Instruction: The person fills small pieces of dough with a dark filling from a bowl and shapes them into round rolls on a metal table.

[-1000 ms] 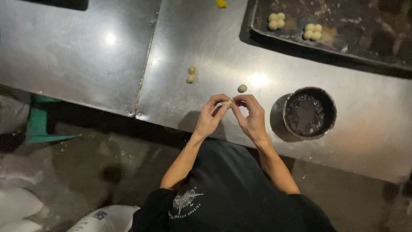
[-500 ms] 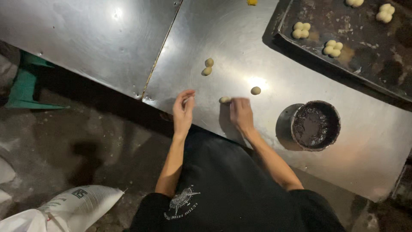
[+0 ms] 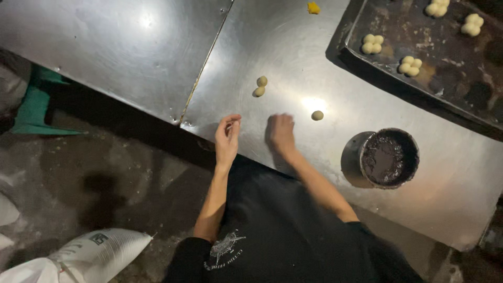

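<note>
Nearest the body, the left hand [image 3: 227, 137] rests at the counter [image 3: 293, 57] edge, fingers loosely curled and holding nothing that shows. Just beside it, the right hand [image 3: 282, 133] lies palm down on the steel, blurred; whether a piece of dough sits under the palm cannot be told. A little past the right hand, one small dough ball [image 3: 317, 115] sits alone on the counter, apart from the fingers. To its left, a pair of dough balls [image 3: 260, 86] lie touching each other. A dark round tin [image 3: 389, 157] stands to the right, near the counter's front.

If the palm is rolling dough, it would likely go best with light, even pressure and small circles, fingers cupped so the ball rounds and does not flatten, the left hand steadying nearby.

Farther off, a dark baking tray [image 3: 450, 78] holds clusters of dough balls [image 3: 409, 65], and a yellow scrap [image 3: 313, 7] lies at the far edge.
</note>
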